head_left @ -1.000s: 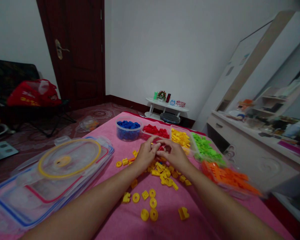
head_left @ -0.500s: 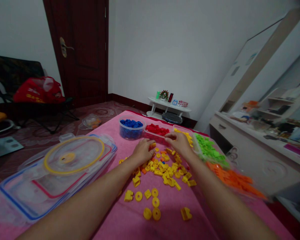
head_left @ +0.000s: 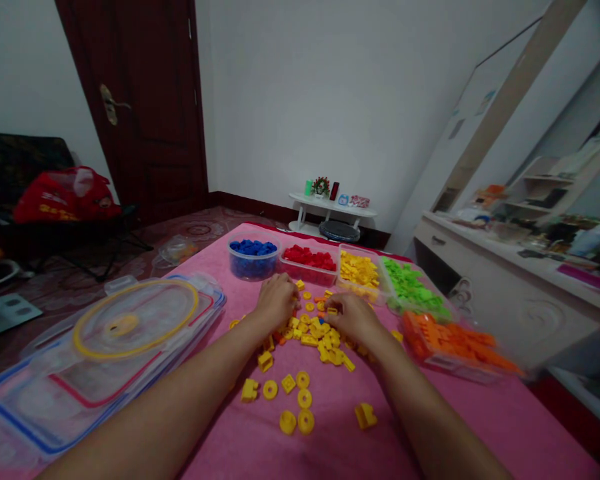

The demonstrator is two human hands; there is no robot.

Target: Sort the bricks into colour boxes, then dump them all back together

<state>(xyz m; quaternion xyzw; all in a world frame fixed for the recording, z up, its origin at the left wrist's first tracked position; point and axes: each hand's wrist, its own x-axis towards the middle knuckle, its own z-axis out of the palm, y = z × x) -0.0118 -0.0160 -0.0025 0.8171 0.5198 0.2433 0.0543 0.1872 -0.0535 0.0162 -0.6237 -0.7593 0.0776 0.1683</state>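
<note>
At left lies a stack of clear lids, a round yellow-rimmed one on top. Next along the far part of the pink cloth stands a round tub of blue pieces, heaped to the rim. Beside it, a red box holds red pieces; then a yellow box with yellow pieces, a green box with green pieces, and, nearest at right, an orange box piled with orange pieces.

The loose pieces, mostly yellow, are spread on the cloth before the boxes. The left hand curls down at their left side; its fingertips are hidden, so I cannot tell what it holds. The right hand has thumb and fingers bent at a yellow piece; whether it is gripped I cannot tell.

Half a second ago the right hand was at the red box; now it is back over the loose pieces. The left hand has stayed low among them.
</note>
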